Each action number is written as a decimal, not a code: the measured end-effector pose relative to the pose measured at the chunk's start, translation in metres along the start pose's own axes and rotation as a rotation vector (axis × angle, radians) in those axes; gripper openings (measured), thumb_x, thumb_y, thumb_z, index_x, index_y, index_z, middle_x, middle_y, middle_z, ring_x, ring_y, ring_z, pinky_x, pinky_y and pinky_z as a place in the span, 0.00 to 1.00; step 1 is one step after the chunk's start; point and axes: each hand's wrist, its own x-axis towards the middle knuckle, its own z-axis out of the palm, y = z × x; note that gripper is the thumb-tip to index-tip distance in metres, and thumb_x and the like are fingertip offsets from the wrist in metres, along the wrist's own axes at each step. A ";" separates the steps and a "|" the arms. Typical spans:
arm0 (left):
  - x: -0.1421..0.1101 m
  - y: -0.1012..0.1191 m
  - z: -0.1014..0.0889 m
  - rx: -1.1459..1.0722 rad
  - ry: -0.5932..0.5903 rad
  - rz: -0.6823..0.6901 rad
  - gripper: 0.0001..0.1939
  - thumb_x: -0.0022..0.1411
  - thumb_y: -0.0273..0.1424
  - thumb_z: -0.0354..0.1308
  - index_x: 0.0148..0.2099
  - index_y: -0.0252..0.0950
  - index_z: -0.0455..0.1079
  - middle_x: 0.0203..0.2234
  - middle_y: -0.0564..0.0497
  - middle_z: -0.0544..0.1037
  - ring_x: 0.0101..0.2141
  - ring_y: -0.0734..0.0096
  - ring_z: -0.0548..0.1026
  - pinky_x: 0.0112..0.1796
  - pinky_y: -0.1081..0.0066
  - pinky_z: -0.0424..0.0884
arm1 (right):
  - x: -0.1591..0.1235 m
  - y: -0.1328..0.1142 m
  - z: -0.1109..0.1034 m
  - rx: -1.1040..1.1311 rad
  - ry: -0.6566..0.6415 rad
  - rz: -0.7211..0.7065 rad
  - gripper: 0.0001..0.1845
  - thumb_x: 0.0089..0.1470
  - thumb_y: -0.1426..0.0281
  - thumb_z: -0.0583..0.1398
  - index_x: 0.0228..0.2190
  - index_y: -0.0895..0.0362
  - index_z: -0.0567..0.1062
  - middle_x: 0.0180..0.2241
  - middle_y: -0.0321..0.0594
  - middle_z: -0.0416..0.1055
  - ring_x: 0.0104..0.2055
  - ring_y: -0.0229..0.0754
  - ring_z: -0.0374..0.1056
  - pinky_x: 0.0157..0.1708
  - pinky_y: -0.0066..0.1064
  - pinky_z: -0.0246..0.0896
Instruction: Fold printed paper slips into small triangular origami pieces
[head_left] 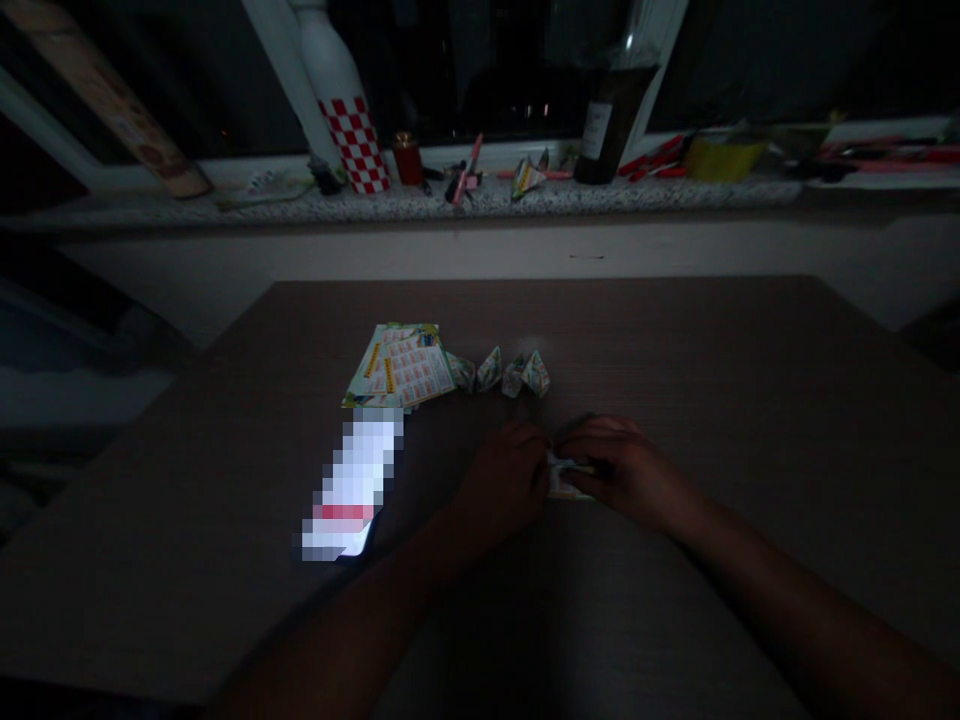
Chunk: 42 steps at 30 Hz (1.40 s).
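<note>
On the dim tabletop, a small printed paper sheet lies between my two hands, mostly covered by them. My left hand is curled at the sheet's left side, its fingertips largely hidden. From the right, my right hand has thumb and fingers closed over the sheet's upper edge, which looks folded. Beyond my hands, several crumpled or folded paper pieces sit in a row. To their left is a fanned stack of similar printed sheets.
A lit phone with a blurred screen lies left of my left arm. Behind the table, a stone windowsill carries a red-checked white bottle, a dark bottle, a small jar and pens.
</note>
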 end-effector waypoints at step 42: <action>0.010 0.006 -0.024 0.247 -0.161 -0.334 0.17 0.52 0.47 0.60 0.32 0.37 0.75 0.42 0.45 0.69 0.47 0.54 0.64 0.45 0.56 0.59 | -0.006 0.005 -0.016 0.163 -0.102 -0.010 0.20 0.50 0.78 0.61 0.45 0.53 0.74 0.43 0.43 0.75 0.47 0.46 0.68 0.49 0.40 0.63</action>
